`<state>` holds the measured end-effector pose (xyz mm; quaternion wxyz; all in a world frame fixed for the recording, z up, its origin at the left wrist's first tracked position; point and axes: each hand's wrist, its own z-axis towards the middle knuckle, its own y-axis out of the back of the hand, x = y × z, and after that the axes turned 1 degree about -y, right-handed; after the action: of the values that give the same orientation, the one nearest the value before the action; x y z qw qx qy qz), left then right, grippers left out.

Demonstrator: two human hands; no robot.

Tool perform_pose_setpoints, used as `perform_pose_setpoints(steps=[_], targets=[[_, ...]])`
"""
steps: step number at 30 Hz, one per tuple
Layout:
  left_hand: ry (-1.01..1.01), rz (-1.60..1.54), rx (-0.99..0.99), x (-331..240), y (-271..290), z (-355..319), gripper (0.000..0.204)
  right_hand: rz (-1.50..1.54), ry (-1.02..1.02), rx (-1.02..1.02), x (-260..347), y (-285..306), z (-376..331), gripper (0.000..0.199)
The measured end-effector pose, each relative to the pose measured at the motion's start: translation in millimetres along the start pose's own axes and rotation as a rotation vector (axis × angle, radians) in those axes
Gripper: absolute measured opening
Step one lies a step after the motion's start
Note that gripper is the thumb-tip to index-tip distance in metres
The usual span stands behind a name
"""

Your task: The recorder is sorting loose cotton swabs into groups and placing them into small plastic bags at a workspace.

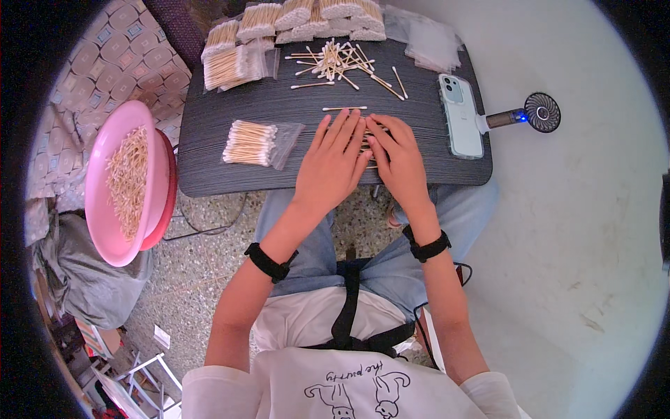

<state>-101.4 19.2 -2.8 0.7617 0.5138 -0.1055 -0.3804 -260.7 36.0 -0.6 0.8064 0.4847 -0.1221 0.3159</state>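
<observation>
My left hand (332, 162) lies palm down near the table's front edge, its fingers stretched out and slightly apart. Beside it my right hand (401, 160) is also palm down, fingers extended and leaning toward the left one. Both rest over some cotton swabs (365, 144), which show only in the gap between the hands; the rest are covered. A single cotton swab (345, 108) lies just beyond my fingertips. To the left of my hands sits a clear bag (250, 143) full of swabs. Farther back is a loose heap of cotton swabs (336, 63), with several strays around it.
Several filled swab bags (293, 21) are stacked along the back of the dark table (209, 167). Flat clear bags (433, 45) lie at the back right. A phone (462, 119) and a small fan (541, 112) are at right. Left stands a pink basin (105, 202) holding swabs.
</observation>
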Motion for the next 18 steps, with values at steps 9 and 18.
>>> perform_pose_setpoints(steps=[9,18], targets=[[0.101,-0.174,-0.039,-1,4,4,0.042,0.065,-0.072,-0.047,-5,-1,1,0.025],[0.163,-0.291,-0.050,3,1,3,0.042,0.160,-0.104,-0.023,-12,4,18,0.015]])
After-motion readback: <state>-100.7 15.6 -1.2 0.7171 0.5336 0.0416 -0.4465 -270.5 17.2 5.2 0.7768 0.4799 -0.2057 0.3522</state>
